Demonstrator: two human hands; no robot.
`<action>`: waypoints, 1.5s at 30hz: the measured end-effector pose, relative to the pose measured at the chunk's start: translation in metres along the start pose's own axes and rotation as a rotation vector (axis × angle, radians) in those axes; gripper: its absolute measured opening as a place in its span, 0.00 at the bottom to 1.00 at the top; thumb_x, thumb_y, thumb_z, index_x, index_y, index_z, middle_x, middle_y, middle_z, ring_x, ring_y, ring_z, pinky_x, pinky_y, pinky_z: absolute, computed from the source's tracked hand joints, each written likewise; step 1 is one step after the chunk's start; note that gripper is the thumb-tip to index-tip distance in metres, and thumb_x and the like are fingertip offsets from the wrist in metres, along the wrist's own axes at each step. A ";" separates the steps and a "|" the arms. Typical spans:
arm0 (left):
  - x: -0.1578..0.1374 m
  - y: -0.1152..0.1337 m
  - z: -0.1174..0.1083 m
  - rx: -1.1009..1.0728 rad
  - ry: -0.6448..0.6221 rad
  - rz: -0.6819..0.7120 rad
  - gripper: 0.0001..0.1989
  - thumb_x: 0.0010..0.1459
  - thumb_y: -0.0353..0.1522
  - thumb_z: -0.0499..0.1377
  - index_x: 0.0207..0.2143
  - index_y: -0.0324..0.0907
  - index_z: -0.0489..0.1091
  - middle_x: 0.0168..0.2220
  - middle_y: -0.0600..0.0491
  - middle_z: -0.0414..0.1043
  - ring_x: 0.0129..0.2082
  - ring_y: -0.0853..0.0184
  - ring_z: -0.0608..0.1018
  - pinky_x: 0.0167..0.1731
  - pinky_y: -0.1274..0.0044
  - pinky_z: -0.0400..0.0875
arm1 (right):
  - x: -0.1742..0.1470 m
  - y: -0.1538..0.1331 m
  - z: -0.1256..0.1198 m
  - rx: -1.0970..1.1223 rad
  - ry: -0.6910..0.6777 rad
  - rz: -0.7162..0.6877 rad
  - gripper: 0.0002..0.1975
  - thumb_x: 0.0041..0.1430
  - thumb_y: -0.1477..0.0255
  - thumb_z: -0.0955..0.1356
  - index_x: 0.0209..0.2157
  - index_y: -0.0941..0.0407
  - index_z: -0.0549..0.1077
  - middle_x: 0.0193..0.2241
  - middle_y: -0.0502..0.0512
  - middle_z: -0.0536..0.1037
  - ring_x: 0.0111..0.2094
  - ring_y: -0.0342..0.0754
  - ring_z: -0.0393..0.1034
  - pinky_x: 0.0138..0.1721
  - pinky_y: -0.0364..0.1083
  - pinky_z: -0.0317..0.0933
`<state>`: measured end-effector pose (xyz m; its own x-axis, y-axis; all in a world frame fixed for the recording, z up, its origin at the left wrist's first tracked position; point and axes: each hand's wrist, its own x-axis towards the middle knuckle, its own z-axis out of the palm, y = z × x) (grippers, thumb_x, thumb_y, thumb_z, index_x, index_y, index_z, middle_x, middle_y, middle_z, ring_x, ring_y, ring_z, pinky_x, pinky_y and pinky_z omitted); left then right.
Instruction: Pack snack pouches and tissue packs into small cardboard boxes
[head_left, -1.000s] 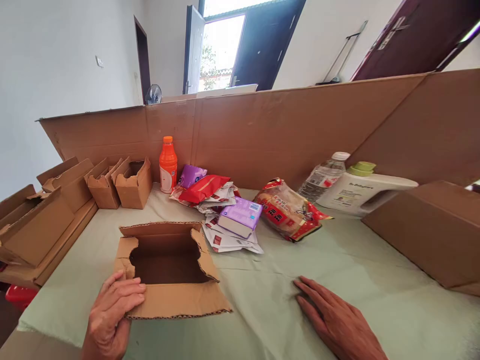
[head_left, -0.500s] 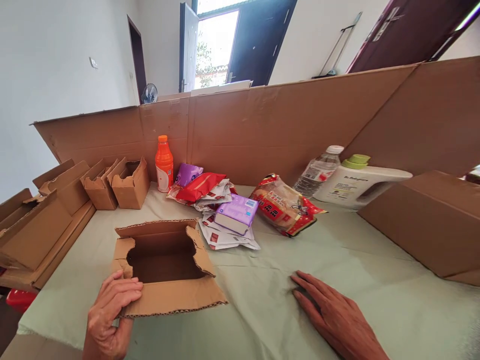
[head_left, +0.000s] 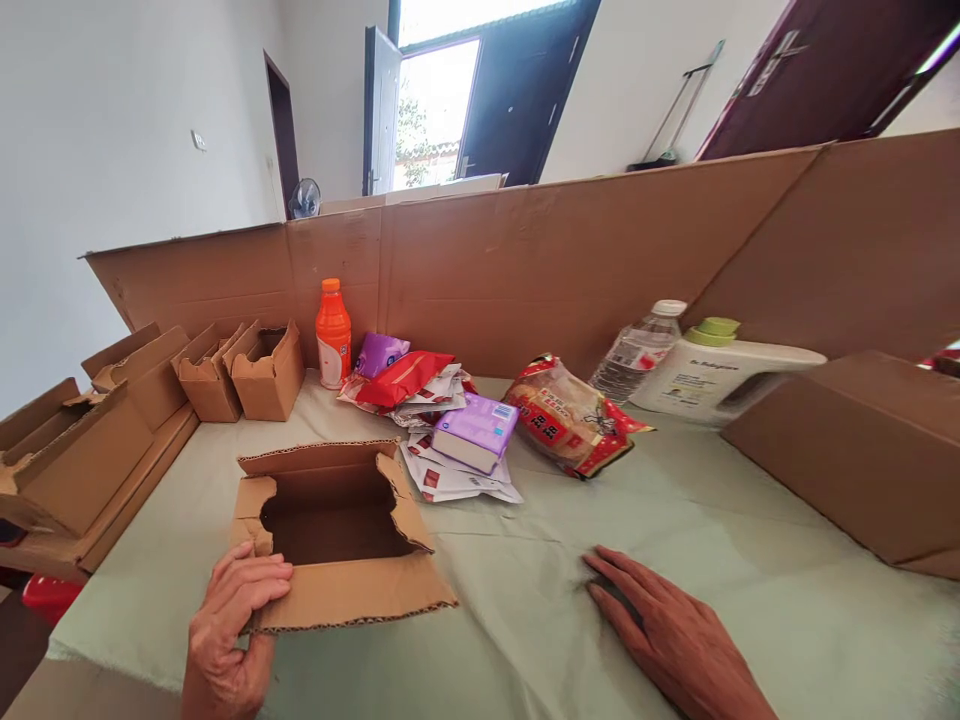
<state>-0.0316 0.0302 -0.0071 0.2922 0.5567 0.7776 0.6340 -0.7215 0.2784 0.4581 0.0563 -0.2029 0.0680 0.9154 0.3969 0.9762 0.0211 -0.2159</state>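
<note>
At the front left, my left hand (head_left: 238,618) grips the near left corner of an open cardboard box (head_left: 367,590), fingers over the front flap and thumb below it. The part of the box that I can see into is dark, with nothing distinct inside. My right hand (head_left: 664,625) rests flat on the pale green cloth (head_left: 525,610), its fingers stretched out and nothing held. Behind the box lies a pile: a purple tissue pack (head_left: 476,430) on white packets (head_left: 461,480), a red packet (head_left: 411,380) and another purple pack (head_left: 381,352).
An orange bottle (head_left: 333,335) stands behind the pile. Rightward are a red-and-clear food bag (head_left: 570,415), a tilted water bottle (head_left: 637,350), a white jug (head_left: 697,375) and a brown carton (head_left: 855,450). Several small cardboard boxes (head_left: 266,375) line the left. A cardboard wall (head_left: 525,270) borders the back.
The view has shifted slightly, so everything sits a little lower in the picture. My hands, the box and the other things keep their places on the cloth.
</note>
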 end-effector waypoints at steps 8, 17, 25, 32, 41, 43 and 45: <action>0.004 0.000 0.003 0.008 0.028 -0.014 0.19 0.56 0.18 0.54 0.43 0.45 0.75 0.39 0.54 0.83 0.42 0.63 0.85 0.53 0.65 0.77 | 0.001 -0.001 -0.003 0.004 -0.011 0.000 0.26 0.66 0.59 0.57 0.51 0.55 0.79 0.56 0.62 0.78 0.54 0.61 0.74 0.50 0.60 0.69; 0.004 -0.004 0.006 -0.011 0.029 -0.039 0.20 0.54 0.18 0.54 0.43 0.45 0.75 0.40 0.54 0.83 0.43 0.63 0.85 0.54 0.65 0.76 | -0.002 0.000 -0.001 0.004 -0.005 0.025 0.25 0.65 0.59 0.57 0.51 0.54 0.79 0.56 0.61 0.78 0.55 0.61 0.74 0.51 0.60 0.69; 0.005 -0.004 0.004 -0.005 0.011 -0.020 0.20 0.55 0.18 0.53 0.44 0.45 0.75 0.41 0.54 0.83 0.44 0.65 0.84 0.56 0.67 0.75 | -0.001 -0.002 -0.007 0.021 -0.019 0.016 0.27 0.66 0.58 0.57 0.52 0.55 0.79 0.57 0.62 0.78 0.55 0.61 0.74 0.51 0.60 0.69; 0.005 0.000 0.004 -0.011 0.021 -0.027 0.20 0.56 0.18 0.53 0.44 0.45 0.74 0.40 0.54 0.83 0.44 0.63 0.84 0.54 0.66 0.75 | 0.003 0.004 -0.007 0.143 0.007 0.075 0.28 0.64 0.52 0.57 0.46 0.52 0.81 0.55 0.60 0.79 0.53 0.62 0.75 0.49 0.62 0.71; 0.002 0.000 0.004 -0.008 0.006 -0.038 0.20 0.57 0.18 0.53 0.44 0.45 0.75 0.40 0.54 0.83 0.44 0.65 0.84 0.55 0.67 0.74 | 0.008 -0.025 -0.006 0.304 0.005 -0.007 0.29 0.66 0.50 0.58 0.44 0.53 0.82 0.51 0.62 0.81 0.52 0.61 0.77 0.52 0.60 0.72; 0.004 0.000 0.004 -0.004 0.015 -0.035 0.19 0.57 0.18 0.53 0.44 0.46 0.75 0.40 0.54 0.83 0.43 0.65 0.84 0.54 0.67 0.75 | 0.007 -0.039 -0.004 0.282 -0.030 -0.055 0.28 0.67 0.51 0.57 0.46 0.51 0.82 0.55 0.60 0.80 0.55 0.61 0.75 0.53 0.60 0.72; 0.006 0.001 0.004 -0.003 0.022 -0.035 0.19 0.57 0.18 0.54 0.43 0.46 0.75 0.39 0.55 0.83 0.42 0.64 0.85 0.54 0.67 0.76 | 0.007 -0.048 -0.003 0.250 -0.066 -0.098 0.26 0.68 0.53 0.58 0.49 0.50 0.81 0.57 0.57 0.78 0.58 0.60 0.73 0.53 0.61 0.71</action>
<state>-0.0266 0.0342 -0.0047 0.2539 0.5720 0.7799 0.6411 -0.7033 0.3071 0.4122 0.0605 -0.1868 -0.0457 0.9281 0.3696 0.8958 0.2018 -0.3959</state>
